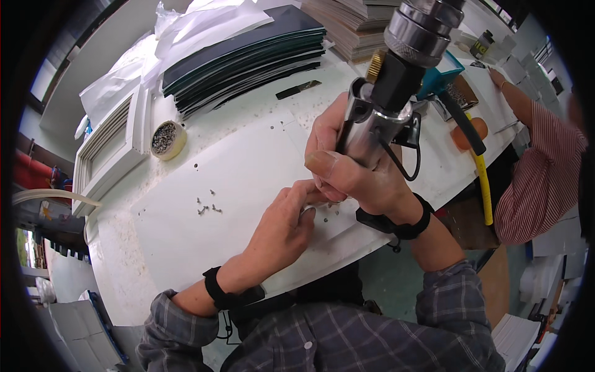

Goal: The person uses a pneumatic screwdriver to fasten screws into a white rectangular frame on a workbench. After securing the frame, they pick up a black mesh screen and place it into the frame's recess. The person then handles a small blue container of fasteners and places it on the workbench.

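My right hand grips a silver-and-black power screwdriver with a knurled metal collar and a small brass knob. The tool stands upright over a flat white panel; its lower end is hidden behind my fingers. Close beside it, my left hand has its fingers bent together, their tips meeting the right hand's fingers low over the panel. Whatever the left fingertips pinch is hidden. Several loose screws lie on the panel left of my left hand. Small dark spots show near the panel's right front part.
A round tub of screws stands beside white frames. Behind are a stack of dark green panels, a flat blade and stacked boards. At right are an orange-and-yellow tool and a co-worker's striped sleeve.
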`<state>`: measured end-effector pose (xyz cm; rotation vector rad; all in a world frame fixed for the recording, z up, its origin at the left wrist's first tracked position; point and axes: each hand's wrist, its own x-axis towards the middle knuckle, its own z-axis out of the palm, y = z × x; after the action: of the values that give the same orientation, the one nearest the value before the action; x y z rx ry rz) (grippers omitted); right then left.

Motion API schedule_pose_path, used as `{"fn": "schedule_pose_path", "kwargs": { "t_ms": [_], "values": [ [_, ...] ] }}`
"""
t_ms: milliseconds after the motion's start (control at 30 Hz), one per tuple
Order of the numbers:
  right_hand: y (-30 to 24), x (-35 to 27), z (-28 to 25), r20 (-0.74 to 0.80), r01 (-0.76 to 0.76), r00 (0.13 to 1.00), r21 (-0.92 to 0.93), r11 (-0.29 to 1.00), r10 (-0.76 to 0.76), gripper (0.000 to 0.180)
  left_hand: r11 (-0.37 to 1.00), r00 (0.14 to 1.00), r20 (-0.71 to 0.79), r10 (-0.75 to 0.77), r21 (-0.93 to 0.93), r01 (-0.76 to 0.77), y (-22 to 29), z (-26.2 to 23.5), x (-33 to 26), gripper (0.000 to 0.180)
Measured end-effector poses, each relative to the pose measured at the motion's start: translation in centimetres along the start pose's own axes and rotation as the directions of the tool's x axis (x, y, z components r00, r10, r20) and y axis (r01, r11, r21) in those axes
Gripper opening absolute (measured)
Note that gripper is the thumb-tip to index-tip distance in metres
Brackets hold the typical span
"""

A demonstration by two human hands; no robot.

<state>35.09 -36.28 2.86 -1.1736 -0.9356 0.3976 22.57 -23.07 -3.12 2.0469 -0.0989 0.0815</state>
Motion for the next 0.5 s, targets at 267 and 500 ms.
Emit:
{"fn": "schedule_pose_path", "kwargs": {
  "t_ms": [267,500],
  "values": [
    [-3.1,1.4,0.2,-0.053,0.102,0.993,-0.007,0.995,-0.103,0.027,0.940,0.985,-0.173,0.021,0.340,0.040,1.8,-4.0,-3.7,0.028],
    [-2.6,1.5,0.3,-0.160,0.180,0.976,0.226,0.957,-0.146,0.022,0.613,0.932,-0.334,0.142,0.769,0.182,-1.3,-11.2,-8.5,0.022]
  ]
}}
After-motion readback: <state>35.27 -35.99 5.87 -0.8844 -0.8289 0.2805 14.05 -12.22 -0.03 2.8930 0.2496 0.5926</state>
